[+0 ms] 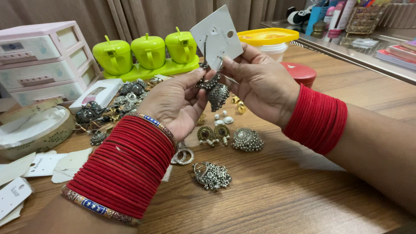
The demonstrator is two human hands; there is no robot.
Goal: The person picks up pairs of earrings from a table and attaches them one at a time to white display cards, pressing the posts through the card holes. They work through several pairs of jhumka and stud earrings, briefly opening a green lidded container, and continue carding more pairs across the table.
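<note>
The left hand (175, 104) and the right hand (258, 84) meet above the middle of the wooden bench (277, 190), both working one piece: a dark silver bell-shaped earring (216, 93) that hangs between them, just under a white display card (216, 37). The right hand is closed in a pinch on the card's lower edge, thumb in front, and holds it upright; the left hand is partly curled, its thumb and forefinger nipped on the earring's top stud. To do this well, I judge the card should be kept still and the pull kept to the stud and its post, not the dangling bell, so the card's hole does not tear and the beads do not snag. Below the hands, toward six o'clock, loose earrings (225, 138) lie spread on the bench, a filigree one (212, 175) nearest the wearer. At ten o'clock stands a green tray of three apple-shaped lidded pots (149, 52), all shut, contents hidden. At nine o'clock is a pale drawer unit (43, 60), drawers closed, and under it an oval tin (32, 130) that is open and shows only a white lining. At one o'clock a clear tub with a yellow lid (268, 39) is shut, with a red lidded pot (299, 73) beside it. Blank cards (43, 167) lie at eight o'clock.
</note>
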